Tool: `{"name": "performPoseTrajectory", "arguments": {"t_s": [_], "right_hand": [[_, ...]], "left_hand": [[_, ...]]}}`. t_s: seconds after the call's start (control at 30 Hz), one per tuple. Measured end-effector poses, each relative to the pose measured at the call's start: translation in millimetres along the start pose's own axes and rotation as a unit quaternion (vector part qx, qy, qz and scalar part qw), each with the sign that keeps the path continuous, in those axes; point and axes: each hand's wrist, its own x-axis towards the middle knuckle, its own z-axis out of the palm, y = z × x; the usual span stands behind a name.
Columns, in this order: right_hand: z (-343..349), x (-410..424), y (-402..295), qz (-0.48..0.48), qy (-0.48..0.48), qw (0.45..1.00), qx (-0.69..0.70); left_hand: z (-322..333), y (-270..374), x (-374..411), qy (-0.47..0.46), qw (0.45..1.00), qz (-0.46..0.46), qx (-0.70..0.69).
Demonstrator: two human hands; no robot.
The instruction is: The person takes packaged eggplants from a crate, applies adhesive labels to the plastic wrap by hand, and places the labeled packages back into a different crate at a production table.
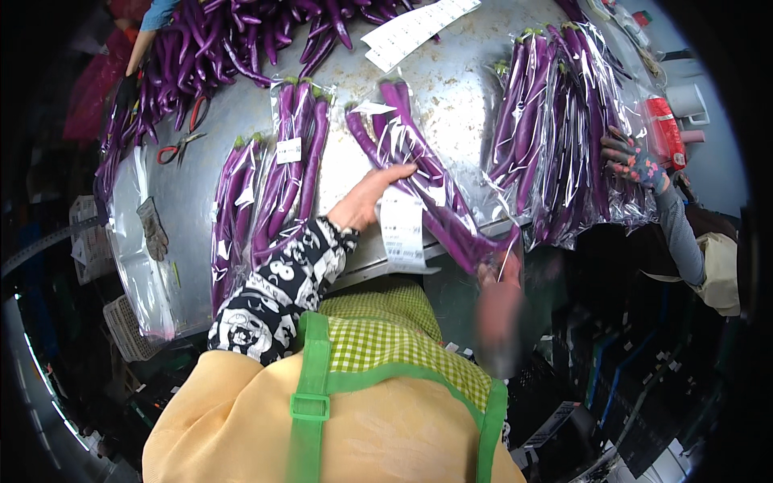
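Note:
A clear plastic bag of long purple eggplants (432, 172) lies slantwise in front of me, its lower end past the table's near edge. My left hand (365, 196) grips the bag at its left side, thumb across the top. Beneath that hand hangs a strip of white printed labels (401, 229); whether the fingers also hold it is hidden. My right hand (500, 290), blurred, grasps the bag's lower end. To the left lie two more bagged bunches, one (293, 157) with a white label on it and another (235, 211) beside my left sleeve.
Loose eggplants (241, 36) are heaped at the far left, near another person's arm (142, 48). Red-handled scissors (178, 148) and a glove (152, 228) lie on the metal table (356, 66). At right, a co-worker's gloved hand (634, 160) touches several bagged eggplants (567, 133). More labels (420, 33) lie beyond.

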Motion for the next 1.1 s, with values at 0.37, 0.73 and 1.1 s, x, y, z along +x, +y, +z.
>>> {"name": "performPoseTrajectory", "arguments": {"t_s": [0.37,0.73,1.1], "right_hand": [[-31,-49,-64,-0.167,-0.024,0.985,0.035],[-18,-60,-70,-0.174,-0.008,0.984,0.041],[-22,-91,-107,-0.038,-0.034,0.991,0.126]], "left_hand": [[13,-9,-86,-0.167,0.974,0.048,-0.146],[17,-7,-121,-0.184,0.974,0.107,-0.082],[47,-4,-168,-0.092,0.979,0.177,0.030]]}}
